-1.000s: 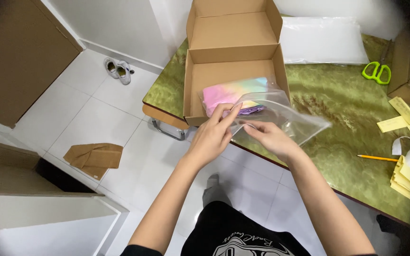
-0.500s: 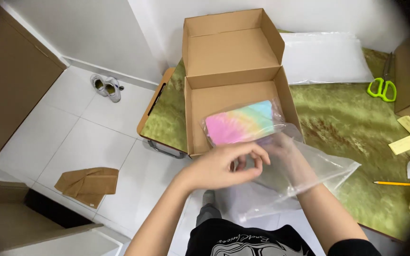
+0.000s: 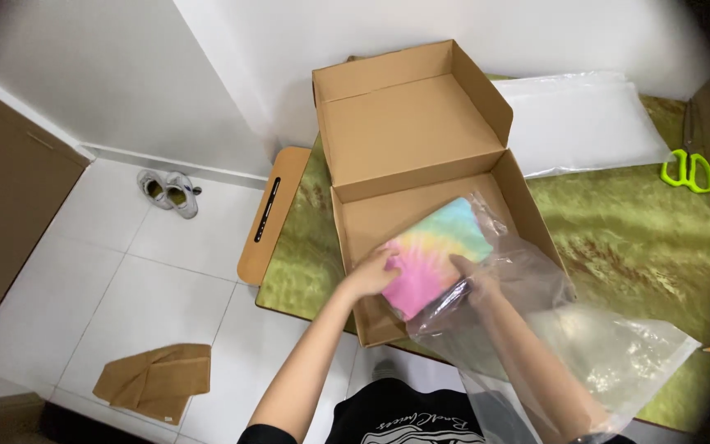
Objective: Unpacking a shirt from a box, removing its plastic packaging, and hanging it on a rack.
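An open brown cardboard box [image 3: 421, 123] sits on a green table [image 3: 634, 230], its lid tipped up at the back. Inside lies a folded tie-dye cloth [image 3: 437, 251] in pink, yellow and blue, partly wrapped in a clear plastic bag [image 3: 585, 337] that trails out over the box's right wall. My left hand [image 3: 375, 271] presses on the cloth's left edge. My right hand [image 3: 478, 284] is inside the bag, fingers on the cloth's lower right side.
A white padded packet [image 3: 577, 123] lies behind the box, green scissors [image 3: 688, 170] at the far right. A wooden board [image 3: 271, 215] leans at the table's left edge. On the tiled floor are a pair of shoes [image 3: 170, 191] and a folded brown paper [image 3: 158, 378].
The bagged cloth has moved from the table's front edge down into the box. Both hands followed it in, and the bag now trails over the right wall.
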